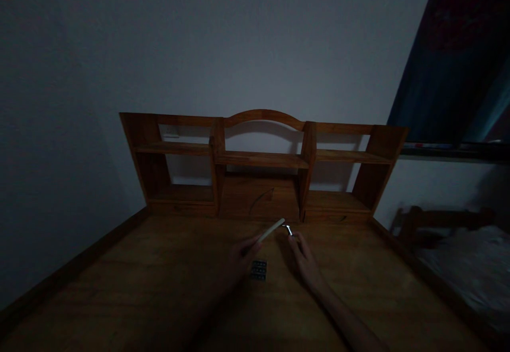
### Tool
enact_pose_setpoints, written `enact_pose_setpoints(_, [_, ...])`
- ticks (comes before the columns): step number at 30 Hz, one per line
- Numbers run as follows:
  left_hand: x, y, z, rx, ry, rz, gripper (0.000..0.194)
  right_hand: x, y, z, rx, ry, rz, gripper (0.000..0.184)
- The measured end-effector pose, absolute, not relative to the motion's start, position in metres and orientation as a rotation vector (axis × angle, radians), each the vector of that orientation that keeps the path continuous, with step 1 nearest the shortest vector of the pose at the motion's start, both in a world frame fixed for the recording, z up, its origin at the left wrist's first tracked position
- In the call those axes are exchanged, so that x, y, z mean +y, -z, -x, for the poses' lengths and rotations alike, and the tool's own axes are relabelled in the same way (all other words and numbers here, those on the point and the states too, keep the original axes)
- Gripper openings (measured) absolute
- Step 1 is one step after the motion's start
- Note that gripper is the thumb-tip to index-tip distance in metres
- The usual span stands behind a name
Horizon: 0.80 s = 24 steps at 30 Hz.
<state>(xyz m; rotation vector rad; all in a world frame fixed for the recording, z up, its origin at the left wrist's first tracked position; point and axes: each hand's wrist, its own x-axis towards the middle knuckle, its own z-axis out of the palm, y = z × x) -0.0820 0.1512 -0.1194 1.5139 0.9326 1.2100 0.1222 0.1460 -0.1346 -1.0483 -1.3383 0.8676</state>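
A wooden shelf unit (261, 159) stands before a plain wall (255, 38), a dark curtain (450, 75) to its right.

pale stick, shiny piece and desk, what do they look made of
The pale stick could be plastic or wood: it looks matte, but the dimness leaves it open. The shiny piece is probably polished metal, given its bright glint. The desk looks like smooth wood, its brown top faintly streaked with grain.

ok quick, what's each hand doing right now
Left hand: closed, holding a long, thin, pale strip.
Right hand: closed, holding a small, shiny, silver-coloured object.
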Motion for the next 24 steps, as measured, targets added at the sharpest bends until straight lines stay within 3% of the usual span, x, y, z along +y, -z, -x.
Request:
enact_pose_setpoints(10, [0.1433, 0.1147, 0.0811, 0.911, -1.2, -1.551, 0.042, 0.136, 0.13, -0.1219, -1.553, -0.577, 1.213, 0.028])
enact_pose_setpoints(24, [0.1451, 0.119, 0.0812, 0.887, -1.172, -1.576, 0.042, 0.1379, 0.1353, -0.1196, -1.54, -0.564, 1.21, 0.033])
